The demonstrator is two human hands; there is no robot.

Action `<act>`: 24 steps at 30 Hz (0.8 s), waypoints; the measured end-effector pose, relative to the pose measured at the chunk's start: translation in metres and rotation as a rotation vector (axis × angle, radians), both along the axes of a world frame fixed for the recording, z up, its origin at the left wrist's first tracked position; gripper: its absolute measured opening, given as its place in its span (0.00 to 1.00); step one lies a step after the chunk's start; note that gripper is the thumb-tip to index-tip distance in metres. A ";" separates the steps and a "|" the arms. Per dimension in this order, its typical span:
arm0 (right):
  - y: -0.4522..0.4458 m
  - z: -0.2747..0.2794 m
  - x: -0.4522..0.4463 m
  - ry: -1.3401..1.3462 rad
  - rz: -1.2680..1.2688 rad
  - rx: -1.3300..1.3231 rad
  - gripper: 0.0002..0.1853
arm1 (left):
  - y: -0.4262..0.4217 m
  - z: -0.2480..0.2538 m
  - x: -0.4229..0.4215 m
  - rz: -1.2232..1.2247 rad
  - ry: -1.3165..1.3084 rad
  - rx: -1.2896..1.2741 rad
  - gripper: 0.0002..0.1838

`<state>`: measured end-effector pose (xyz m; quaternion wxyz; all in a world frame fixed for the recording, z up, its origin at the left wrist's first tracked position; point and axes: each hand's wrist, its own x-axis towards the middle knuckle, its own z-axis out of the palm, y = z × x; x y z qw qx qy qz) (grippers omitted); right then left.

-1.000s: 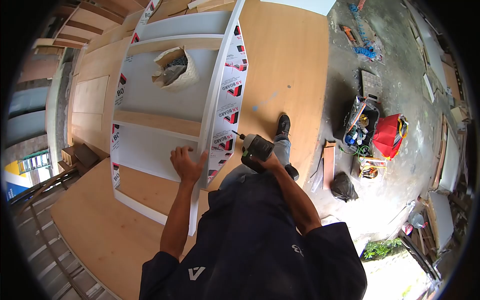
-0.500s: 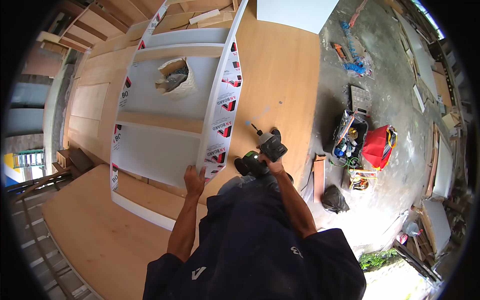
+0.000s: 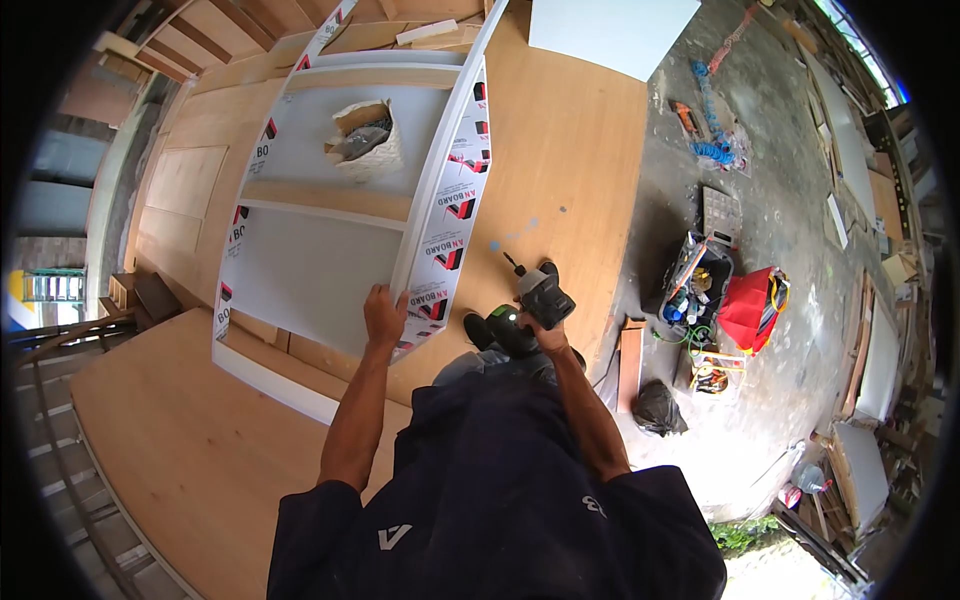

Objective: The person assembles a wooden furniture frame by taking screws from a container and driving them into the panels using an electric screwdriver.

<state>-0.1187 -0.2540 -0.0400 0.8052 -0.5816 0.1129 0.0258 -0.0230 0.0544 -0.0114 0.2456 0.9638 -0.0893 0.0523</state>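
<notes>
My left hand point(image 3: 384, 318) grips the near end of a long side board of a white cabinet frame point(image 3: 402, 262), fingers inside and thumb outside. The frame lies on wood panels. Its outer sides carry printed film with red and black marks. A crosspiece point(image 3: 325, 198) spans it just beyond my hand. My right hand point(image 3: 545, 335) is closed around a cordless drill point(image 3: 545, 298), its bit pointing forward and left, apart from the frame. A woven bag point(image 3: 368, 142) with its top open sits inside the frame, holding small dark pieces I cannot make out.
On the concrete floor at right stand a black tool crate point(image 3: 700, 280), a red bag point(image 3: 750, 308) and a black plastic bag point(image 3: 660, 408). A coiled blue hose point(image 3: 712, 150) lies further off. A white panel point(image 3: 610, 30) is at the top. My shoes point(image 3: 480, 328) show below the drill.
The frame, the bag in it and my left hand have shifted forward, away from me. My right hand still holds the drill in nearly the same place. The view has turned slightly.
</notes>
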 end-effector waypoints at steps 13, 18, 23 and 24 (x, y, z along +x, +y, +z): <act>-0.012 0.026 -0.014 0.031 0.224 0.007 0.17 | -0.021 0.034 -0.013 0.168 -0.065 0.014 0.16; -0.021 0.026 -0.038 0.080 0.421 -0.028 0.17 | -0.051 0.018 -0.093 0.668 -0.191 -1.009 0.11; -0.020 0.028 -0.071 -0.013 0.573 -0.188 0.19 | -0.089 0.030 -0.196 1.047 0.136 -1.817 0.13; -0.016 0.045 -0.074 -0.127 0.618 -0.245 0.18 | -0.092 0.030 -0.212 1.001 0.106 -1.874 0.11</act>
